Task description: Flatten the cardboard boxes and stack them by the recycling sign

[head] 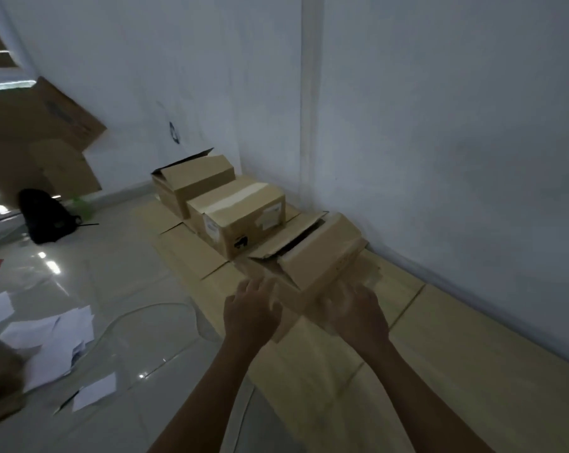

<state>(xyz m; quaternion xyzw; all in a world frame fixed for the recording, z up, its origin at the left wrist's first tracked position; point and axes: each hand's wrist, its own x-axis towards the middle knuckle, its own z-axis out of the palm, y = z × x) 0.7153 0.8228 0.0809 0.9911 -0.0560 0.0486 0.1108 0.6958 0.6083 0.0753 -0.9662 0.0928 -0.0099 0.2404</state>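
Note:
Three cardboard boxes stand in a row along the white wall, on flattened cardboard sheets (440, 354). The nearest box (322, 256) has its flaps open. The middle box (240, 220) is taped shut. The far box (194, 181) is open at the top. My left hand (250, 312) and my right hand (355, 315) are at the near end of the nearest box, fingers spread over its flaps; motion blur hides whether they grip it. A small blue recycling sign (174, 132) is on the wall above the far box.
Large cardboard pieces (47, 125) lean at the far left. A black backpack (47, 217) sits on the glossy tiled floor. Loose white papers (47, 338) and a clear cable (152, 312) lie on the floor to my left.

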